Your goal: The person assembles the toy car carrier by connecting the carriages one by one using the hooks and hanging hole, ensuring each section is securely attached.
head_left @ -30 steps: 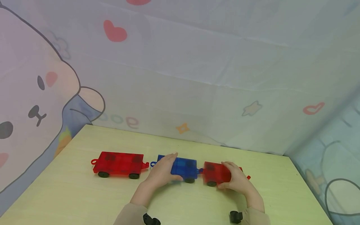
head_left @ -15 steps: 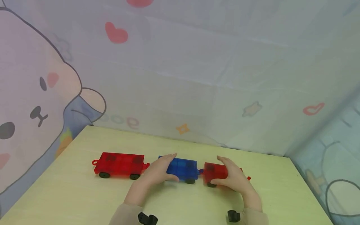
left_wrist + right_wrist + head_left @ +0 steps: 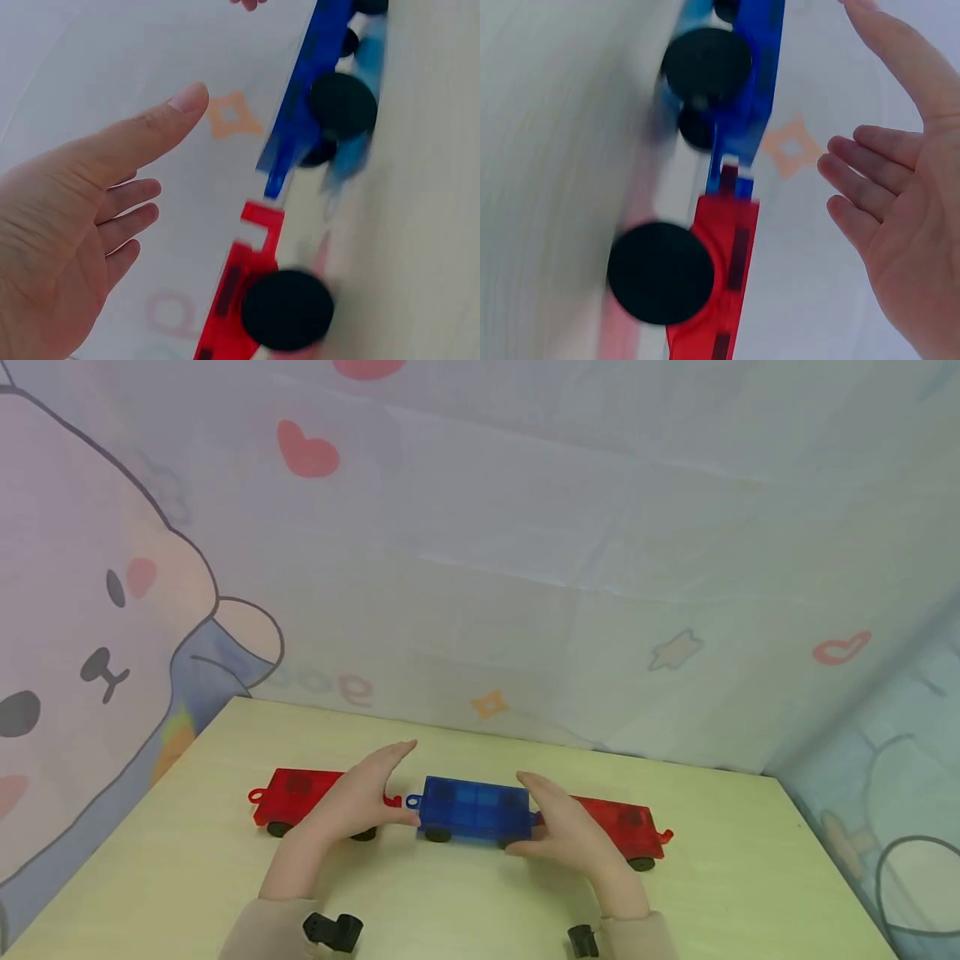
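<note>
- I see a translucent red plastic wagon (image 3: 300, 792) on the pale wooden surface (image 3: 450, 902).
- The left grip (image 3: 356, 797) is released, thumb and fingers apart, near that wagon's hook (image 3: 264, 215).
- Between the grips sits a translucent blue plastic wagon (image 3: 476, 810), its ring (image 3: 277, 180) just short of the hook.
- I see the right grip (image 3: 567, 827) released too, spread near its right end.
- A second translucent red plastic wagon (image 3: 622, 828) meets the blue one's right coupling.

Pale table (image 3: 750, 868); behind it, backdrop (image 3: 517, 518) printed with cartoon animal (image 3: 75, 552), hearts (image 3: 309, 453).
</note>
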### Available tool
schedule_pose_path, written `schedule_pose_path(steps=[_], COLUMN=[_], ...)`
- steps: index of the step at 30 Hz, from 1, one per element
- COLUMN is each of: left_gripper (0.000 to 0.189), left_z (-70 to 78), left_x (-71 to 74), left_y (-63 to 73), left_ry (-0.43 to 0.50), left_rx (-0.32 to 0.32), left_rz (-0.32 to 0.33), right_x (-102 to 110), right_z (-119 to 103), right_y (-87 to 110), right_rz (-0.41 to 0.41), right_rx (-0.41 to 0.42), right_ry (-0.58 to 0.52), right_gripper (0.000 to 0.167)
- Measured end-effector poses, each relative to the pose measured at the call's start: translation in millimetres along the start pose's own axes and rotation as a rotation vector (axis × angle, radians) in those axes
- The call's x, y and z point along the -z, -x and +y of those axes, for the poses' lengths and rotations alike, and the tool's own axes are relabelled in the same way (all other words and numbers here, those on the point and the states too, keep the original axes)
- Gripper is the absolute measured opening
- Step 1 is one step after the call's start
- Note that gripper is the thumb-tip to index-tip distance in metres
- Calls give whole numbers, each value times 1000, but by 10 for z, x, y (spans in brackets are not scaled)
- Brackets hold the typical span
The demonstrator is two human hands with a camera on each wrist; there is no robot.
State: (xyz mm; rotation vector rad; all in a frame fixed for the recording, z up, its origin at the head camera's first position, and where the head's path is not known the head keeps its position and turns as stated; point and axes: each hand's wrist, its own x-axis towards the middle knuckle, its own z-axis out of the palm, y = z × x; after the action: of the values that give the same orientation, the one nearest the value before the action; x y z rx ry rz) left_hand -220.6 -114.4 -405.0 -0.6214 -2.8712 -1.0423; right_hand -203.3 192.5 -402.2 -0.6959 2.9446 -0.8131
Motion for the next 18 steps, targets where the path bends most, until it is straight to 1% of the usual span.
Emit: schedule_pose_path(steps=[5,8,11,15,18], left_gripper=[103,108,109,106,103], left_z=[-192,-274,-349,-420,-439], left_x=[110,137,138,128,108], left_y=[89,139,172,174,162], left_ry=[-31,-34,-45,-40,-16], left_rx=[49,92,124,129,123], left_rz=[18,11,4,2,-7], right_x=[-102,-188,-286,-387,-442], right_z=[-91,-139,-174,-196,-186], right_y=[-82,-164,-269,-386,-433], right_rz=[-22,-27,-35,-58,-83], right_rx=[46,57,69,58,37], right_ry=[27,30,9,-25,-34], right_gripper=[94,95,95,96,97])
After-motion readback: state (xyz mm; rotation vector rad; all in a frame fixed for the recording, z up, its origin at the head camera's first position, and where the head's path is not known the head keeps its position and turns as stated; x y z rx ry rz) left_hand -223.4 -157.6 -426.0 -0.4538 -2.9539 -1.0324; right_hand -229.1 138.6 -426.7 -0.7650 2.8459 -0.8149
